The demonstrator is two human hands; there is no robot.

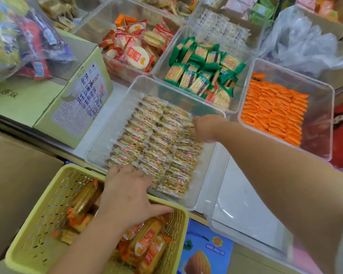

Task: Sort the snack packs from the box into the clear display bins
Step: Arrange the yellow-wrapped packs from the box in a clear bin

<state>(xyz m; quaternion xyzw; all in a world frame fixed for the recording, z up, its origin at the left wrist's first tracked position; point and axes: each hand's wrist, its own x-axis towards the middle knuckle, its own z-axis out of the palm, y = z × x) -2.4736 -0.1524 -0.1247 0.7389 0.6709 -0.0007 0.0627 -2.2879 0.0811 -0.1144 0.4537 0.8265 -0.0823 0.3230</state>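
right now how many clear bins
6: brown-pack bin centre, green-pack bin behind, orange-pack bin right, red-pack bin back left, white-pack bin back right, empty bin lower right. Others may be cut off at top.

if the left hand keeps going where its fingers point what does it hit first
Probably the snack packs in the near bin; the left hand is at their edge, depth unclear.
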